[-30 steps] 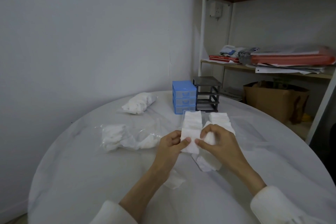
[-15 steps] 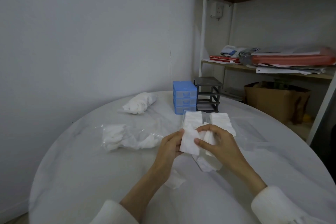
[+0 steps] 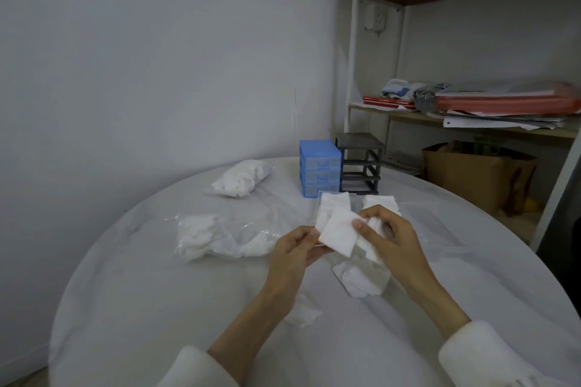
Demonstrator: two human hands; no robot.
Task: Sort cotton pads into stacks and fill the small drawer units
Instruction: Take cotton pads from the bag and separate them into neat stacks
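Observation:
A square white cotton pad [image 3: 340, 233] is lifted above the table, tilted. My left hand [image 3: 294, 250] pinches its lower left corner and my right hand [image 3: 386, 236] pinches its right edge while also holding more pads against the palm. Behind the hands two clear drawers lie on the table, each holding a stack of pads [image 3: 334, 203] [image 3: 382, 200]. Loose pads [image 3: 361, 280] lie under my right wrist, and one pad [image 3: 303, 311] lies under my left forearm. A blue drawer unit [image 3: 319, 166] and a black frame unit [image 3: 361, 163] with open slots stand at the back.
An open clear bag of pads [image 3: 217, 236] lies left of my hands, and a full bag [image 3: 242, 177] sits further back. The round white table [image 3: 125, 292] is near a wall. A shelf rack [image 3: 503, 116] and a brown box [image 3: 478, 176] stand to the right.
One pad has been drawn off the stack by both hands and lifted, turning from flat against the stack to a tilted square held between the hands. The hands rose slightly.

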